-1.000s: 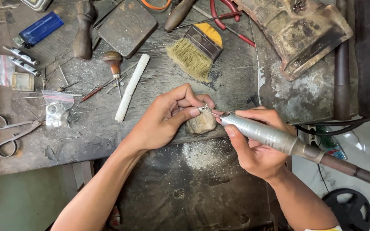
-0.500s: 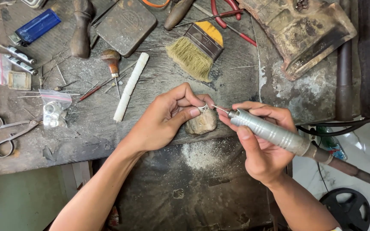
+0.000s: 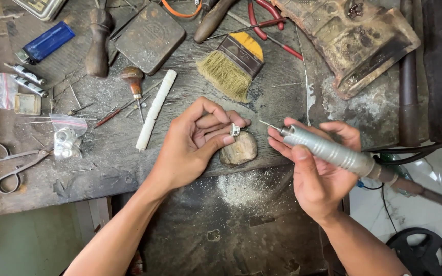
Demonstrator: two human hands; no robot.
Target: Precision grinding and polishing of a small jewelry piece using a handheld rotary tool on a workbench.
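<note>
- a small silver ring [image 3: 235, 130] sat pinched between the thumb and fingertips of the left hand [image 3: 193, 145], just above a rounded wooden peg [image 3: 238, 148] at the front edge of the tabletop [image 3: 103, 174].
- the ring looked light, hard and stiff, and probably slippery for its size; a pinch across its band seemed the surest hold, with the peg beneath as a rest.
- the left grip was closed tight on the ring, the other fingers curled in behind it.
- the right hand [image 3: 315, 174] was wrapped closed round a ribbed grey rotary handpiece [image 3: 328, 151], held like a pen; its thin bit [image 3: 269, 124] pointed at the ring but stood a little apart from it.
- the handpiece looked rigid and heavier at the back, where a dark flexible shaft [image 3: 425, 191] trailed off to the right.
- pale filings [image 3: 241, 186] lay on the dark surface below the peg.
- farther back lay a bristle brush [image 3: 231, 69], a white stick [image 3: 155, 110] and scissors [image 3: 14, 163].
</note>
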